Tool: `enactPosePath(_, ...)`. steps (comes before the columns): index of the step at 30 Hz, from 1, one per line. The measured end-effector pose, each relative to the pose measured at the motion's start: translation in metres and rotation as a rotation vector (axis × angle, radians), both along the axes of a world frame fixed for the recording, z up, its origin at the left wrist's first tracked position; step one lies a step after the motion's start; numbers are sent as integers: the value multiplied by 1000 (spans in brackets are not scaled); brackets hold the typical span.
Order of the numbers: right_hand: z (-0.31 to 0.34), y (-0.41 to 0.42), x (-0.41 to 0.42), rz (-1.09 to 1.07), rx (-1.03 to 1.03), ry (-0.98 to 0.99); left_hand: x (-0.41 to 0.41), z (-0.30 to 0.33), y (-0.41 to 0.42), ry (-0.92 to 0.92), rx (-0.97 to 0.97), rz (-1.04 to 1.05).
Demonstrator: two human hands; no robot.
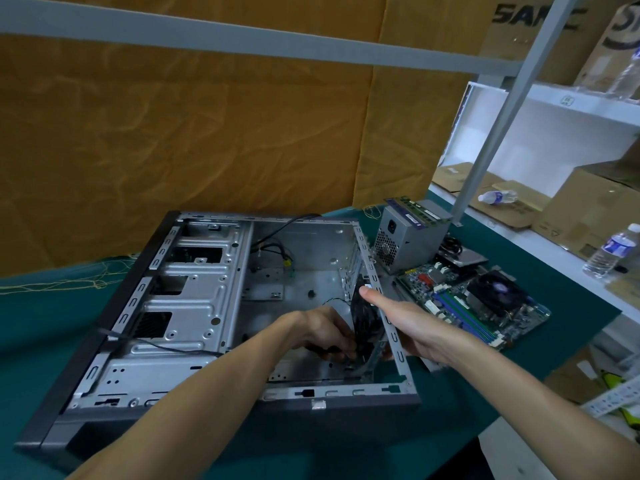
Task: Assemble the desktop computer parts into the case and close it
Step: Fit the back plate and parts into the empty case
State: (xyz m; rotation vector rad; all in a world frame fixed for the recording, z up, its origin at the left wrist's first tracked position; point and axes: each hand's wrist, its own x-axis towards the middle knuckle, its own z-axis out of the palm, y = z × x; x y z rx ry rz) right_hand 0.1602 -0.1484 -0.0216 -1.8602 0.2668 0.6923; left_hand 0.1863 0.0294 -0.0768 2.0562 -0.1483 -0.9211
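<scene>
Inside case point(194, 299): left hand point(322, 329) pinches black fan point(363, 317); right hand point(401, 323) grips back wall, thumb straight. Step looks like fan fitting. Next: line up screw holes.

My left hand point(322, 332) covers the lower part of the fan point(364, 315), and my fingertips are lost in the dark beside it, so I cannot tell just how I hold it. The case point(194, 299) wall hides the fingers of my right hand point(408, 323); only the thumb and the back show. Both my forearms run off the bottom edge. The fan's blades are too dark to make out. The supply point(408, 237) hides the rear of the board point(474, 303). Lettering on the boxes point(540, 22) is blurred and cut by the top edge.
</scene>
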Motion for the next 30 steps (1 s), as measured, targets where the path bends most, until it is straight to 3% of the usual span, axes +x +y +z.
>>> enactPosePath(21,10,2,-5,0,50,61,-8,0,-5,37,-26,5)
enactPosePath(30,-1,-4,2,43,22,47,-11,-5,-12,89,-125,190)
